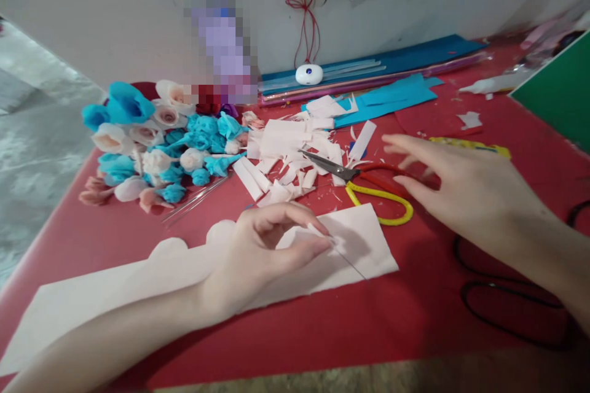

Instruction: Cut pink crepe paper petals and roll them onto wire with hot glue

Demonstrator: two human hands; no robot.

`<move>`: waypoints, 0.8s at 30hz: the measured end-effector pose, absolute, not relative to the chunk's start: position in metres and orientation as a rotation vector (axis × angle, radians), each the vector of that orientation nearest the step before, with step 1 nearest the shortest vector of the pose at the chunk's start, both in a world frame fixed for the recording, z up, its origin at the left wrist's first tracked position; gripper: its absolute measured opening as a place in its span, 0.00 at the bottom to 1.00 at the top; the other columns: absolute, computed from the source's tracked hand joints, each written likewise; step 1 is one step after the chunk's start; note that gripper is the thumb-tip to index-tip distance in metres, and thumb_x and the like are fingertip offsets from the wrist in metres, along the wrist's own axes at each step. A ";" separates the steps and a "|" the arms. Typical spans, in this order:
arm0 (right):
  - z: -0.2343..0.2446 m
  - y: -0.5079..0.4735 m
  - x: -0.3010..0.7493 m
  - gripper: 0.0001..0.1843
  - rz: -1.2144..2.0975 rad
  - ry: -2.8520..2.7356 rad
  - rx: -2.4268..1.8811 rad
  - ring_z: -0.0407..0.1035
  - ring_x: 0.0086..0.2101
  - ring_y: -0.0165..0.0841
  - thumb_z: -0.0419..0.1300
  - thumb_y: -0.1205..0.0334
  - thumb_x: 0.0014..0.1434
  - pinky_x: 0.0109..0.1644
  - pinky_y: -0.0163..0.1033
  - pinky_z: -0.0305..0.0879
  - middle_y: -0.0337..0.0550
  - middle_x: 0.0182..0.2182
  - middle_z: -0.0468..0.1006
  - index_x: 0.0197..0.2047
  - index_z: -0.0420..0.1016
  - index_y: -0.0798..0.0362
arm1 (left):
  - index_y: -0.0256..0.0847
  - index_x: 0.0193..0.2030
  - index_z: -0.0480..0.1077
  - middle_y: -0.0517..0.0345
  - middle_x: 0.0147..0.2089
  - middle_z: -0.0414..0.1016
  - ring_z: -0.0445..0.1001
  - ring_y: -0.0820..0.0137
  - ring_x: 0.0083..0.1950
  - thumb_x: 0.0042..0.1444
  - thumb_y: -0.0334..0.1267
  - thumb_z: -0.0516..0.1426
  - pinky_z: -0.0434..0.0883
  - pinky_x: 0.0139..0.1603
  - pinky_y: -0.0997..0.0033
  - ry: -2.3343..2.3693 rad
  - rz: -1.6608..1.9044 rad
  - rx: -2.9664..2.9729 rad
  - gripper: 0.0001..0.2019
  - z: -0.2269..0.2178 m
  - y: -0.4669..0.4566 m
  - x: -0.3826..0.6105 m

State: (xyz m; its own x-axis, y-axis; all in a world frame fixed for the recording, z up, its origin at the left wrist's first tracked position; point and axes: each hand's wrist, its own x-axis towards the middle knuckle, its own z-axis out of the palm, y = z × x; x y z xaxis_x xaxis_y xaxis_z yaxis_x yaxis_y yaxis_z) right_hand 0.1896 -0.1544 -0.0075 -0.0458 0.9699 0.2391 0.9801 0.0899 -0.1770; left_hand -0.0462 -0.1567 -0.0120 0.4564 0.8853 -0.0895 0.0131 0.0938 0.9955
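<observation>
My left hand (267,252) is closed in a pinch on a thin wire (353,263) with a bit of white paper at its top. The wire slants down to the right over a long white paper strip (375,242), which lies partly under that hand and forearm. My right hand (479,187) is open, fingers apart, beside the scissors (338,170). Their handles are red and yellow, and the blades point left over white paper scraps (283,138). Whether a fingertip touches the red handle I cannot tell. Rounded white paper pieces (170,250) rest along the strip's far edge.
Blue, white and pink paper flowers (159,153) are heaped at the left. Blue paper sheets (396,98) lie along the wall, near a white oval device (308,74) on a red cord. Black loops (474,295) lie at right, and a green board (562,86) stands behind.
</observation>
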 end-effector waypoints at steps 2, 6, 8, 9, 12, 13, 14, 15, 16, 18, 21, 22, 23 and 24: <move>-0.004 -0.155 0.191 0.11 -0.147 -2.040 -2.071 0.72 0.28 0.41 0.56 0.56 0.54 0.27 0.41 0.59 0.43 0.26 0.78 0.37 0.77 0.49 | 0.41 0.27 0.73 0.64 0.28 0.75 0.71 0.77 0.33 0.47 0.27 0.61 0.68 0.38 0.77 0.900 0.784 1.328 0.05 -0.012 -0.156 -0.047; -0.004 -0.153 0.194 0.17 -0.065 -1.998 -1.942 0.73 0.35 0.41 0.55 0.63 0.55 0.34 0.42 0.65 0.45 0.36 0.78 0.48 0.72 0.53 | 0.41 0.27 0.73 0.64 0.28 0.75 0.71 0.76 0.33 0.47 0.28 0.62 0.68 0.39 0.77 0.905 0.777 1.342 0.04 -0.012 -0.156 -0.047; -0.006 -0.153 0.191 0.32 0.008 -2.077 -1.705 0.63 0.52 0.43 0.55 0.70 0.51 0.50 0.45 0.63 0.50 0.56 0.64 0.61 0.56 0.55 | 0.41 0.28 0.73 0.64 0.28 0.75 0.72 0.76 0.33 0.47 0.28 0.62 0.68 0.39 0.77 0.902 0.780 1.337 0.04 -0.012 -0.156 -0.048; -0.006 -0.155 0.188 0.33 0.060 -2.097 -1.612 0.57 0.56 0.43 0.55 0.70 0.51 0.55 0.46 0.59 0.50 0.60 0.57 0.61 0.54 0.56 | 0.41 0.28 0.73 0.64 0.28 0.75 0.72 0.76 0.33 0.47 0.27 0.61 0.68 0.39 0.77 0.895 0.779 1.333 0.05 -0.012 -0.156 -0.048; -0.003 -0.168 0.172 0.13 0.401 -2.014 -1.482 0.66 0.48 0.37 0.54 0.64 0.56 0.50 0.40 0.64 0.45 0.48 0.72 0.46 0.71 0.52 | 0.41 0.28 0.73 0.63 0.29 0.75 0.72 0.76 0.33 0.47 0.27 0.61 0.68 0.39 0.77 0.875 0.773 1.335 0.05 -0.012 -0.158 -0.048; -0.001 -0.174 0.166 0.09 0.561 -2.027 -1.435 0.70 0.42 0.34 0.53 0.63 0.58 0.43 0.36 0.67 0.42 0.41 0.76 0.40 0.73 0.51 | 0.41 0.28 0.73 0.63 0.29 0.75 0.72 0.75 0.34 0.47 0.27 0.61 0.69 0.39 0.76 0.866 0.772 1.338 0.05 -0.012 -0.159 -0.048; 0.002 -0.180 0.159 0.09 0.692 -2.031 -1.402 0.72 0.38 0.32 0.52 0.63 0.59 0.39 0.34 0.67 0.40 0.36 0.78 0.37 0.74 0.51 | 0.41 0.28 0.73 0.62 0.29 0.75 0.72 0.74 0.34 0.47 0.27 0.62 0.69 0.38 0.76 0.857 0.772 1.340 0.05 -0.011 -0.159 -0.048; 0.004 -0.185 0.153 0.08 0.784 -2.028 -1.364 0.72 0.35 0.30 0.53 0.63 0.59 0.36 0.32 0.67 0.39 0.33 0.78 0.36 0.74 0.51 | 0.41 0.28 0.73 0.61 0.29 0.75 0.72 0.73 0.35 0.47 0.27 0.62 0.69 0.38 0.75 0.849 0.772 1.338 0.05 -0.011 -0.160 -0.048; 0.006 -0.190 0.148 0.08 0.851 -2.023 -1.341 0.72 0.33 0.29 0.54 0.63 0.58 0.34 0.30 0.66 0.38 0.32 0.78 0.36 0.74 0.51 | 0.41 0.28 0.73 0.61 0.30 0.76 0.72 0.73 0.35 0.47 0.27 0.62 0.69 0.38 0.74 0.843 0.772 1.332 0.05 -0.011 -0.160 -0.048; 0.007 -0.196 0.140 0.05 0.892 -1.987 -1.307 0.71 0.29 0.26 0.57 0.65 0.55 0.31 0.28 0.64 0.37 0.29 0.77 0.35 0.74 0.52 | 0.40 0.29 0.73 0.60 0.30 0.76 0.73 0.72 0.35 0.47 0.28 0.62 0.70 0.38 0.73 0.838 0.768 1.311 0.04 -0.011 -0.161 -0.047; 0.006 -0.199 0.133 0.03 0.870 -1.933 -1.280 0.68 0.23 0.24 0.60 0.69 0.51 0.26 0.27 0.62 0.36 0.25 0.76 0.30 0.75 0.54 | 0.42 0.29 0.73 0.61 0.31 0.76 0.73 0.72 0.36 0.47 0.27 0.61 0.70 0.39 0.73 0.814 0.762 1.297 0.05 -0.011 -0.161 -0.047; 0.005 -0.199 0.132 0.03 0.873 -1.907 -1.280 0.68 0.22 0.24 0.60 0.69 0.50 0.26 0.27 0.62 0.36 0.25 0.77 0.29 0.75 0.55 | 0.42 0.29 0.73 0.61 0.31 0.76 0.73 0.72 0.37 0.47 0.26 0.61 0.70 0.40 0.73 0.795 0.762 1.301 0.06 -0.011 -0.161 -0.047; 0.004 -0.199 0.131 0.03 0.887 -1.886 -1.280 0.68 0.23 0.24 0.60 0.70 0.50 0.26 0.26 0.62 0.36 0.25 0.77 0.29 0.75 0.55 | 0.43 0.30 0.73 0.61 0.31 0.76 0.72 0.72 0.37 0.48 0.26 0.61 0.69 0.41 0.73 0.777 0.762 1.306 0.07 -0.012 -0.161 -0.047; 0.003 -0.199 0.131 0.04 0.909 -1.870 -1.283 0.69 0.24 0.24 0.59 0.71 0.51 0.27 0.26 0.63 0.36 0.25 0.77 0.29 0.75 0.54 | 0.43 0.30 0.73 0.62 0.32 0.76 0.72 0.73 0.38 0.48 0.25 0.60 0.69 0.42 0.73 0.762 0.763 1.312 0.07 -0.012 -0.161 -0.047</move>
State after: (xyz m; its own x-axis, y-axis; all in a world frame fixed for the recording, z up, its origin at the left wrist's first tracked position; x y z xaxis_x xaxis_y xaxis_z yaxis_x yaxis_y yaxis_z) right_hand 0.1308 -0.1986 0.0027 -0.2789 0.9489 0.1475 0.4702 0.2689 -0.8406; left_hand -0.0475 -0.1609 -0.0120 0.5453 0.8365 -0.0542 -0.0548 0.1001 0.9935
